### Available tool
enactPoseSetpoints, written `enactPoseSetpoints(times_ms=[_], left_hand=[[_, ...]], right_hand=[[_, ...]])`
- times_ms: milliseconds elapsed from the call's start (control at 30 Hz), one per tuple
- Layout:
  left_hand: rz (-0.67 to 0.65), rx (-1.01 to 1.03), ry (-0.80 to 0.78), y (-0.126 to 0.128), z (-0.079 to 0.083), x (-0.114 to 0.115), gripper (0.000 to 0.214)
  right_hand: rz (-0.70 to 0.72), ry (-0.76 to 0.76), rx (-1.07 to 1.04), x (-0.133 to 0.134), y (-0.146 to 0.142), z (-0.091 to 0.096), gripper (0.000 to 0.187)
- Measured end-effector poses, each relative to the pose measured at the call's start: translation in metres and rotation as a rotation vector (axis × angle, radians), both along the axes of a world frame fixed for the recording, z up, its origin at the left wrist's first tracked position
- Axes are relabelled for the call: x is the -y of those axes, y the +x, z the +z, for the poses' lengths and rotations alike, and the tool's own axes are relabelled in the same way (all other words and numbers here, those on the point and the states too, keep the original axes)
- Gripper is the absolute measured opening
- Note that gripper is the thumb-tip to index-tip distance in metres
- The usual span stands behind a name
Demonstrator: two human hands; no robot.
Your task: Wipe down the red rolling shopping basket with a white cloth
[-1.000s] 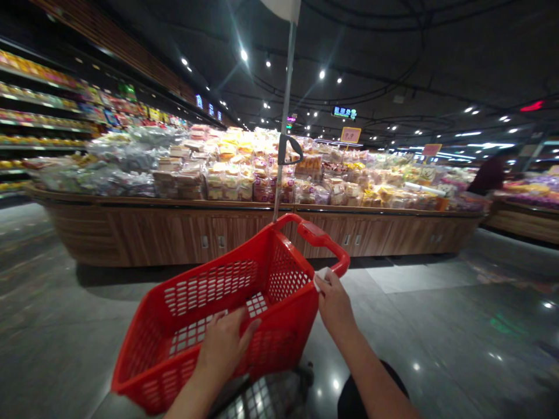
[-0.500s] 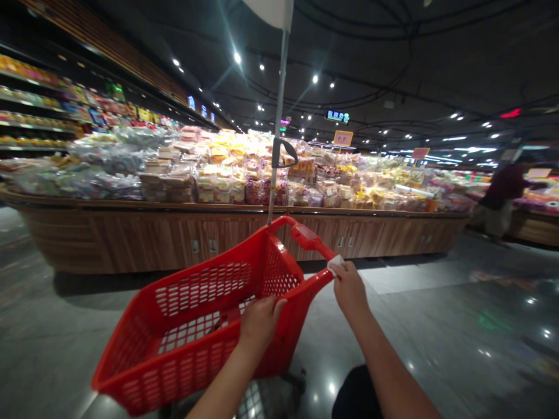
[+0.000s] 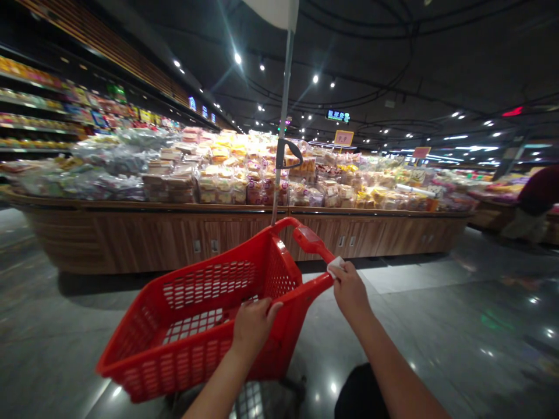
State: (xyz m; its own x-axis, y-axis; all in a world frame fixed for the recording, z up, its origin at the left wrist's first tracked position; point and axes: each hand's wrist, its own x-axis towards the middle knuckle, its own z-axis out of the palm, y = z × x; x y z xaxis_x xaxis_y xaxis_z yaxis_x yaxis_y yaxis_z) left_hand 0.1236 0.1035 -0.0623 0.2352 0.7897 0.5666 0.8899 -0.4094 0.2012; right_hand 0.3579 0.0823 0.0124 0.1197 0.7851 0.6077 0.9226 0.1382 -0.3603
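Note:
A red plastic shopping cart [image 3: 183, 346] stands slantwise before me, its perforated basket toward the left. My left hand [image 3: 253, 326] grips the near top rim, fingers over the inner side and thumb along the edge. At the corner of the cart's handle [image 3: 312, 241], my right hand [image 3: 350, 285] is closed on a folded white wipe [image 3: 335, 267], pressing it against the red plastic. A grey pole [image 3: 285, 105] with a black loop rises by the cart's far side. Low in the basket there is something dark red that I cannot make out.
A long wooden display counter [image 3: 236, 238] heaped with packaged food [image 3: 222, 174] runs behind the cart. Stocked shelves [image 3: 35, 110] line the left. A person in dark red [image 3: 541, 189] stands at the far right by another counter. The grey floor [image 3: 419, 326] is shiny.
My left hand has slid a little to the left along the rim. The cart's basket has swung slightly. The person at the far right has moved further right.

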Motion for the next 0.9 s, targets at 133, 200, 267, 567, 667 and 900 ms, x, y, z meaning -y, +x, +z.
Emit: enactPoseSetpoints(times_ms=[133,200,267,567,667,900], left_hand=[[-0.008,0.008,0.014,-0.004,-0.001,0.000,0.043],[-0.016,0.012,0.020,-0.006,-0.001,0.001,0.043],[-0.025,0.014,0.026,-0.009,0.000,0.001,0.042],[-0.071,0.041,0.046,-0.021,0.003,0.001,0.041],[-0.091,0.052,0.048,-0.026,0.002,0.002,0.040],[-0.127,0.079,0.061,-0.031,0.001,0.002,0.038]], right_hand=[[0.183,0.007,0.047,0.008,-0.012,-0.009,0.044],[0.189,-0.003,0.032,0.009,-0.009,-0.008,0.044],[0.127,-0.006,-0.003,0.007,0.000,-0.003,0.042],[0.295,0.010,0.012,0.012,0.005,-0.005,0.048],[0.319,-0.009,0.018,0.009,0.009,-0.001,0.047],[0.404,-0.051,-0.012,0.001,0.029,0.019,0.042]])
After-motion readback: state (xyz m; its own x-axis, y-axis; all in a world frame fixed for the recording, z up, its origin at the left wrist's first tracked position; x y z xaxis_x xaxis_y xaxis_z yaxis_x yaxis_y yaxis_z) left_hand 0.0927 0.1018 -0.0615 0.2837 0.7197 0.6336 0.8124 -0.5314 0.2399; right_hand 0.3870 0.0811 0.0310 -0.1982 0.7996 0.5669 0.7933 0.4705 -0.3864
